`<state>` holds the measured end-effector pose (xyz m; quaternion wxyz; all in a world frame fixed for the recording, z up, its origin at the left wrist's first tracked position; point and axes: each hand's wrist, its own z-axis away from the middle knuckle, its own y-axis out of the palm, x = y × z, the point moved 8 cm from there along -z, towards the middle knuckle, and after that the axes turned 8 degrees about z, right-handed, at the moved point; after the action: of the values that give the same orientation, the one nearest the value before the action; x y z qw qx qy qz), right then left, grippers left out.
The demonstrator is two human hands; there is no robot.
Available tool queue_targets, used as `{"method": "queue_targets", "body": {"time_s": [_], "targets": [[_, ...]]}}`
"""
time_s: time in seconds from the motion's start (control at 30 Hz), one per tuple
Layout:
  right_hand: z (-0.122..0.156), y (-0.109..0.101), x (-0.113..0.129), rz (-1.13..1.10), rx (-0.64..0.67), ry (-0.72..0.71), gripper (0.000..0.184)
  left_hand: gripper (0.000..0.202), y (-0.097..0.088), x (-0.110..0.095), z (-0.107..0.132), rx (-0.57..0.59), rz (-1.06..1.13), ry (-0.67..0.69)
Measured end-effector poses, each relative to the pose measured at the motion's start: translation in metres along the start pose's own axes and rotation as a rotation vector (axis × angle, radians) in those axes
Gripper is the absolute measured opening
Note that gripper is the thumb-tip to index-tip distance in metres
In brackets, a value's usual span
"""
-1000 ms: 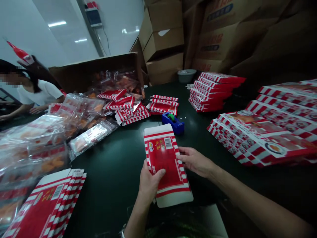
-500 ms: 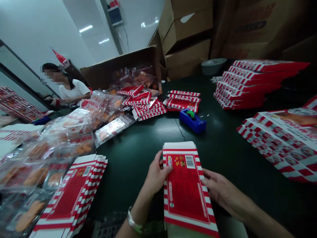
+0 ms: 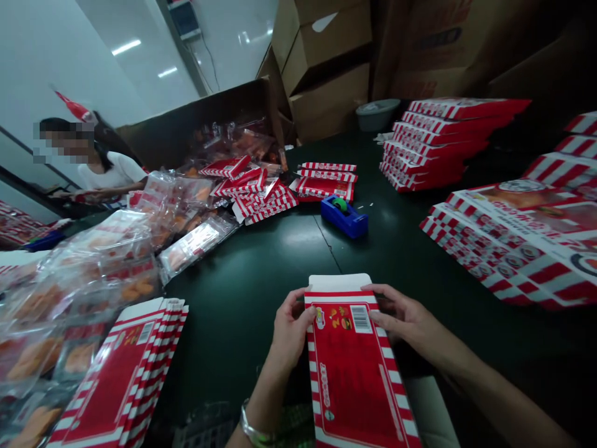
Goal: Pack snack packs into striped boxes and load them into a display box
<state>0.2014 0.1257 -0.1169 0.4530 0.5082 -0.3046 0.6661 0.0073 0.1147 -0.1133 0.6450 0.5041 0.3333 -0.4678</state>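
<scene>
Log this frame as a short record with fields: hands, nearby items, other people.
left hand: grips the left edge of the flat red-and-white striped cardboard carton, thumb on top
right hand: holds the same carton's upper right edge
surface: dark green table
left of carton: stack of flat striped cartons; pile of clear plastic food packs
ahead: blue tape dispenser
right: rows of closed striped boxes
other person: person in a white shirt, far left, at the table

A packing workshop: stacked cardboard cartons (image 3: pixel 326 56), piled printed boxes (image 3: pixel 433 143), tape dispenser (image 3: pixel 344 214).
</scene>
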Motion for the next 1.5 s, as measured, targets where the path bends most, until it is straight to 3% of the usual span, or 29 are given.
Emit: {"method": "queue_targets", "body": {"time_s": [0.1, 0.27, 0.37, 0.5, 0.57, 0.63, 0.77, 0.87, 1.03, 1.17, 1.3, 1.5], "targets": [[0.002, -0.007, -0.001, 0.106, -0.030, -0.011, 0.047, 0.034, 0.005, 0.001, 0.002, 0.034, -0.066, -0.019], [0.007, -0.017, 0.005, 0.337, -0.195, -0.114, 0.032, 0.024, 0.006, -0.012, -0.002, 0.014, -0.429, 0.107], [0.010, -0.022, 0.012, 0.489, -0.328, -0.197, 0.031, 0.022, 0.006, -0.006, -0.011, 0.026, -0.400, 0.087], [0.010, -0.032, 0.007, 0.369, -0.441, -0.103, 0.035, 0.020, 0.000, 0.003, -0.020, -0.041, -0.206, 0.060], [0.008, -0.031, 0.007, 0.326, -0.414, -0.087, 0.039, 0.018, -0.002, 0.005, -0.022, -0.074, -0.121, 0.050], [0.006, -0.027, 0.008, 0.385, -0.359, -0.106, 0.028, 0.019, 0.002, 0.004, -0.024, -0.048, -0.102, 0.048], [0.010, -0.025, 0.013, 0.561, -0.369, -0.201, 0.019, 0.004, 0.012, -0.007, -0.020, 0.059, -0.351, 0.160], [0.012, -0.027, 0.015, 0.560, -0.342, -0.243, 0.020, 0.008, 0.015, -0.013, -0.014, 0.084, -0.437, 0.260], [0.001, -0.026, 0.007, 0.333, -0.104, -0.043, 0.032, 0.018, 0.018, 0.003, -0.015, 0.063, -0.283, 0.088], [-0.005, -0.015, 0.017, 0.340, 0.017, 0.028, 0.031, 0.020, 0.024, 0.002, -0.020, 0.029, -0.239, 0.008], [-0.006, -0.015, 0.024, 0.277, -0.015, 0.096, 0.031, 0.024, 0.030, -0.005, -0.023, 0.002, -0.185, -0.080], [0.007, -0.027, 0.035, 0.512, -0.069, -0.026, 0.026, 0.025, 0.045, -0.011, -0.011, 0.151, -0.439, 0.095]]}}
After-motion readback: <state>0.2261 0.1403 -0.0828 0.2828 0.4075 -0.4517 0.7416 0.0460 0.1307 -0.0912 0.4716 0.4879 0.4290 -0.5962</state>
